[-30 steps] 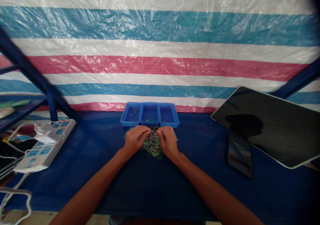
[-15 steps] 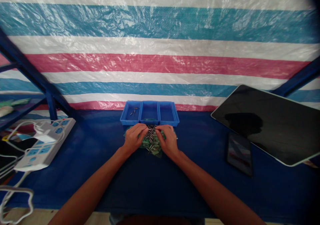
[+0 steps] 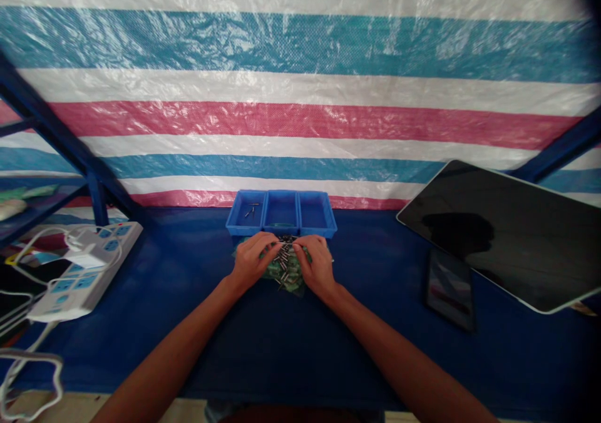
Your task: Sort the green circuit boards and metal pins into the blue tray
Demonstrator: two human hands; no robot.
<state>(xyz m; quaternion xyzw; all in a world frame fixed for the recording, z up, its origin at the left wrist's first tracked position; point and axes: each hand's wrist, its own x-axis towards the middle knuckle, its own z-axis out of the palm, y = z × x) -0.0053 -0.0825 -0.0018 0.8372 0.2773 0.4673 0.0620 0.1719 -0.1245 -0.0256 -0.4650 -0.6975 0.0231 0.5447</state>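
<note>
In the head view, the landmark is a blue tray (image 3: 318, 216) of smooth, plastic look, with three rectangular compartments; its left compartment has a few thin metal pins (image 3: 251, 210); behind the tray hangs a wrinkled, shiny sheet (image 3: 282, 121) with woven texture and white, blue and pink stripes; to the tray's right lies a glossy black flat screen (image 3: 516, 241) with pale edge.

Just in front of the tray, on the dark blue table (image 3: 291, 348), is a crumpled, translucent green bag (image 3: 293, 274); upon it are many slender, silvery and dark metal pieces (image 3: 283, 258), lying in mixed directions; the left hand (image 3: 253, 263) and the right hand (image 3: 316, 265) are pinched closed on a thin pale piece (image 3: 287, 243), too small to identify.
</note>
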